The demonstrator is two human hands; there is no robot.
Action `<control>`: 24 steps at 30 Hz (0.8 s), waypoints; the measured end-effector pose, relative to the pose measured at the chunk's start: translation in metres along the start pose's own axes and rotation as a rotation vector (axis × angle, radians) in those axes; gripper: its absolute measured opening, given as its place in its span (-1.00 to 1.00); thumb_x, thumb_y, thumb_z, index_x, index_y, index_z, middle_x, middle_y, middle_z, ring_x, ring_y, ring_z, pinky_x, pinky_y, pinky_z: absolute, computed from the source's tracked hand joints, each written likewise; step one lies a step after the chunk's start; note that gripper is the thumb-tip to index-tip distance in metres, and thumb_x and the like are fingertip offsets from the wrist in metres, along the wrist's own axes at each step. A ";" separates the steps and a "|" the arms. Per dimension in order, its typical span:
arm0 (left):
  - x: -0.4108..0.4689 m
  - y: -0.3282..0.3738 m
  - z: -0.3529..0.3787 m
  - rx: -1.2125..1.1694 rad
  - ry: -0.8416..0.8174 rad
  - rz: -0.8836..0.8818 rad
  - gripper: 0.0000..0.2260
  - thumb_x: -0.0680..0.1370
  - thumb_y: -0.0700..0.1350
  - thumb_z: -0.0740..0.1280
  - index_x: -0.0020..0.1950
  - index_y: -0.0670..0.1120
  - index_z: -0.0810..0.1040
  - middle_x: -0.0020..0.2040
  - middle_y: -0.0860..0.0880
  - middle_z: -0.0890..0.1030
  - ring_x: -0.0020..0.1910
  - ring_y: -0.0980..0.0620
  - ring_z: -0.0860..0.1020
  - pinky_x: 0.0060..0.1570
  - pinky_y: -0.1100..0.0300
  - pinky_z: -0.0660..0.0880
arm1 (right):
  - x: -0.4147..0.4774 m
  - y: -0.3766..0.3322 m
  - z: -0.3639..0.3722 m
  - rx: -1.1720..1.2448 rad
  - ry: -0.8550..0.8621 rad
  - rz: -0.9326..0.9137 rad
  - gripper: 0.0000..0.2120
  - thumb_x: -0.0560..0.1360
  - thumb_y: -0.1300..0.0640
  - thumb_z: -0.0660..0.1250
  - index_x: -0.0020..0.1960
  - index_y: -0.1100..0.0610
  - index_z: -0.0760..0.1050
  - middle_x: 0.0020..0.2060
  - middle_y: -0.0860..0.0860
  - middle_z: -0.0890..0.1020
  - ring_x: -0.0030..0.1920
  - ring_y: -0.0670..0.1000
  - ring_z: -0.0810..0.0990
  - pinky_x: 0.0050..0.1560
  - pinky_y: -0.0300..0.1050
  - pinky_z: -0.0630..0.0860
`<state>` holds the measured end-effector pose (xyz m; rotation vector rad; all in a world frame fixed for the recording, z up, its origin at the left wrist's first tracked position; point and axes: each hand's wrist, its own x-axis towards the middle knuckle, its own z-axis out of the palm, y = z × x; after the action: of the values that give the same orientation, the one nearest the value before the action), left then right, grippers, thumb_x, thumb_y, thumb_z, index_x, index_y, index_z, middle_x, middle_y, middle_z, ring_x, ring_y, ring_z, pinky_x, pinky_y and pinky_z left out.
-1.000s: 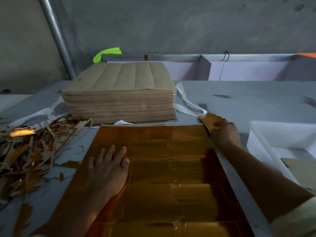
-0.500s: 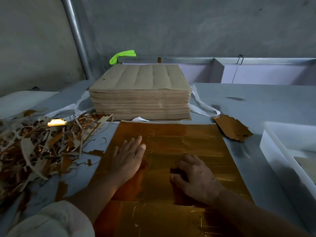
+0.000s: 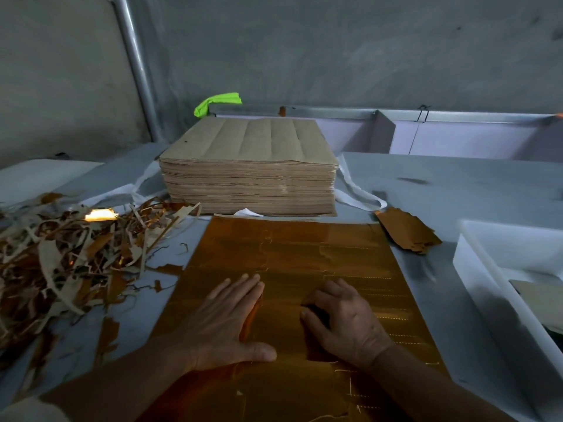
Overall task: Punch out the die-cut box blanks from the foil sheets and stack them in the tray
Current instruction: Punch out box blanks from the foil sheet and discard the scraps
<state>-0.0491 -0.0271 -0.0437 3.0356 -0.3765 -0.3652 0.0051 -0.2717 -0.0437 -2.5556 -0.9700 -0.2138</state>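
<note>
A gold foil sheet (image 3: 292, 248) with die-cut lines lies flat on the grey table in front of me. My left hand (image 3: 222, 324) presses flat on its left part, fingers straight, thumb stretched to the right. My right hand (image 3: 347, 321) rests on the sheet beside it with fingers curled down onto the foil; whether they pinch an edge is not clear. A small pile of punched blanks (image 3: 406, 229) lies to the right of the sheet's far corner. The white tray (image 3: 475, 269) stands at the right, a blank (image 3: 539, 296) inside it.
A thick stack of brown-backed sheets (image 3: 249, 169) sits behind the foil sheet, white straps (image 3: 356, 193) under it. A heap of foil scrap strips (image 3: 67, 257) covers the table's left side. A metal pole (image 3: 134, 62) and a green rag (image 3: 217, 102) are at the back.
My right hand left the punched blanks at the sheet's far right corner and came back onto the middle of the sheet. My left hand slid nearer along the sheet.
</note>
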 end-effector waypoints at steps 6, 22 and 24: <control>0.000 -0.002 0.003 0.002 0.047 0.031 0.02 0.25 0.70 -0.06 0.48 0.25 -0.44 0.49 0.25 -0.47 0.40 0.30 -0.53 0.42 0.19 -0.42 | -0.002 -0.001 -0.002 -0.009 0.014 -0.015 -0.57 0.55 -0.19 0.04 0.12 -0.03 0.59 0.01 -0.11 0.56 0.00 -0.12 0.43 0.06 -0.13 0.46; 0.000 -0.002 0.002 -0.015 0.066 0.057 -0.05 0.26 0.69 0.01 0.46 0.38 -0.38 0.52 0.25 -0.42 0.31 0.37 -0.58 0.37 0.22 -0.44 | -0.005 -0.003 -0.004 0.035 0.099 -0.076 -0.67 0.55 -0.11 0.16 0.08 0.01 0.62 -0.04 -0.08 0.60 -0.05 -0.10 0.50 -0.05 -0.13 0.52; 0.000 -0.001 0.002 -0.028 0.070 0.058 -0.08 0.24 0.70 -0.01 0.46 0.43 -0.33 0.50 0.27 -0.43 0.27 0.40 -0.60 0.36 0.22 -0.43 | -0.005 -0.003 -0.003 0.040 0.111 -0.092 -0.70 0.55 -0.10 0.18 0.08 0.00 0.61 -0.05 -0.08 0.60 -0.07 -0.10 0.50 -0.06 -0.14 0.52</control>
<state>-0.0490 -0.0260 -0.0459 2.9932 -0.4497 -0.2570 -0.0007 -0.2746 -0.0413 -2.4369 -1.0394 -0.3545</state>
